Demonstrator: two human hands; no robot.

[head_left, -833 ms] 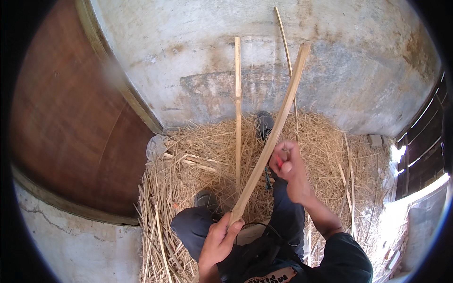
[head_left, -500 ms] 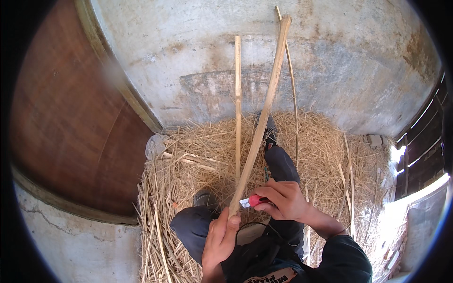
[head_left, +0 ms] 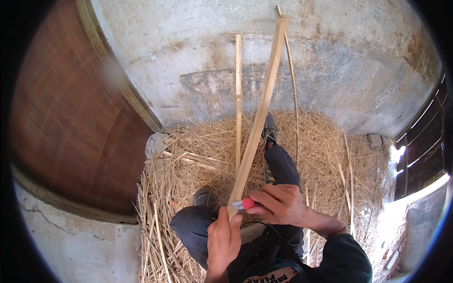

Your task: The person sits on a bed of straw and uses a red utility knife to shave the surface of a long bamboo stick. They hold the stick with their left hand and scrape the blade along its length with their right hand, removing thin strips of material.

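Red knife (head_left: 247, 203) pulled back from mid-strip to the near end, blade now over the wood

Earliest frame: right hand (head_left: 285, 203) was up beside the middle of the wooden strip (head_left: 259, 120), top leaning further right. Now the hand is low, strip swung more upright.

Grip, right: fingers closed round the red handle, blade pointing left over the strip's near end. Looks touching; cut depth can't be told. Hand covers most of the handle.

Grip, left: left hand (head_left: 224, 238) clamped on the strip's near end, thumb on the right side, just below the blade. Strip runs up and away from there, far end in front of the wall (head_left: 212, 33).

Around: straight stick (head_left: 238, 75) left of the strip, thin stick (head_left: 291, 75) right of it, its upper part crossing behind the strip's far end. Straw (head_left: 325, 146) covers the floor. Right leg (head_left: 283, 165) sits just right of the strip. Brown panel (head_left: 71, 108) at far left.
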